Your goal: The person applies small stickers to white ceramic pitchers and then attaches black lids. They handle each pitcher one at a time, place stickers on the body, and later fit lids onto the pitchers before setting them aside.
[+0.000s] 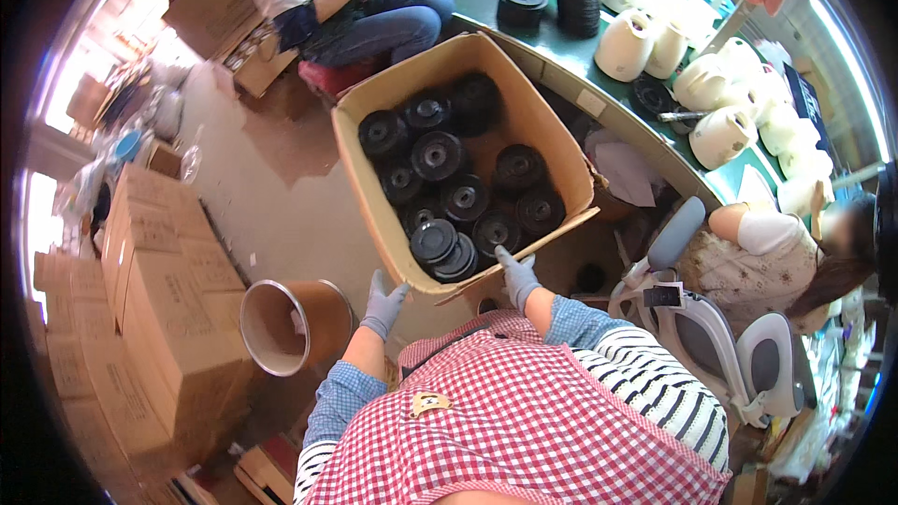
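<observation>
A large open cardboard box stands in front of me, holding several stacks of round black plastic parts. My left hand, in a grey glove, is at the near left edge of the box, thumb and fingers apart; whether it grips the cardboard is unclear. My right hand, gloved too, touches the near rim further right, its fingertips over the edge by a black stack. A few loose black discs lie on top at the near left corner inside the box.
A green work table carries cream kettle bodies and black discs. One co-worker sits beyond the box, another at the right by a grey chair. A round bin and stacked cartons stand left.
</observation>
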Demonstrator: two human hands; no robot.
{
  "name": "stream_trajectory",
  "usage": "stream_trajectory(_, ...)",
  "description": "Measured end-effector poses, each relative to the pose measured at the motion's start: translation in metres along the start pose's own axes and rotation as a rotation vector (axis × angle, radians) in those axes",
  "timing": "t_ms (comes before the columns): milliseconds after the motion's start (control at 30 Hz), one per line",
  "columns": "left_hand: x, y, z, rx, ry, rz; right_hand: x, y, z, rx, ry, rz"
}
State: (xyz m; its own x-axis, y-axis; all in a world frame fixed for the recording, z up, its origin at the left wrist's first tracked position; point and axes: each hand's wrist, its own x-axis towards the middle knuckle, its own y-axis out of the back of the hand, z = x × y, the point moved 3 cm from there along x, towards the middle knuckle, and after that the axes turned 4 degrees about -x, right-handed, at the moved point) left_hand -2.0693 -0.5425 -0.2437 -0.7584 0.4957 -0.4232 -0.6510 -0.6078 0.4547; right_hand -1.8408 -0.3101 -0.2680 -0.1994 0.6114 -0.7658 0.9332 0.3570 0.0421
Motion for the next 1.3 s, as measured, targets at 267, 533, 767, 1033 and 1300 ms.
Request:
stream_trajectory(267,0.103,-0.039,0.025,-0.185,0.261,-0.176,0.004,-0.003,-0.018,0.061,0.106,0.165)
stream_trajectory(533,0.126,-0.026,0.060,-0.091,0.361,-0.646,0.011,0.004,-0.043,0.096,0.180,0.416)
stream_trajectory(767,0.123,-0.055,0.105,-0.159,0.701,-1.003,0.039,0.046,-0.086,-0.074,0.336,0.502)
stream_trajectory(1033,0.174,-0.058,0.108,0.689,-0.977,-1.704,0.045,0.061,-0.086,-0.168,0.241,0.613)
stream_trajectory(1300,0.284,0.044,0.228,-0.185,-0.022,-0.710,0.040,0.067,-0.121,-0.567,0.122,0.857)
